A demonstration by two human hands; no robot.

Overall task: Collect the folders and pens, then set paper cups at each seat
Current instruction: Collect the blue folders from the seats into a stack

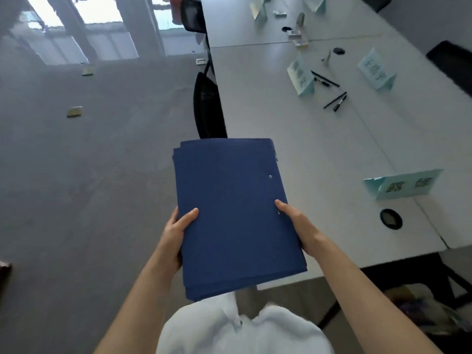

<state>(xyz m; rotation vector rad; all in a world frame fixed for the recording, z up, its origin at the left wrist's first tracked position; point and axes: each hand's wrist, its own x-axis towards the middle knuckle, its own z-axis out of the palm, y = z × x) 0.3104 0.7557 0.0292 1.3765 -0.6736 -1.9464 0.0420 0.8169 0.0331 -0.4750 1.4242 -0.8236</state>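
Note:
I hold a stack of dark blue folders (235, 213) in front of me, over the near left corner of the long white table (293, 129). My left hand (176, 233) grips the stack's left edge, thumb on top. My right hand (298, 226) grips the right edge the same way. Two black pens (335, 100) lie together on the table farther along, and two more black pens (324, 79) rest beside a name card. No paper cups are in view.
Light blue name cards stand on the table at the near right (403, 186), in the middle (301, 76) and farther right (375, 70). Black chairs (207, 106) are pushed against the table's left side. A round cable port (390, 218) sits near the corner. Grey floor lies to the left.

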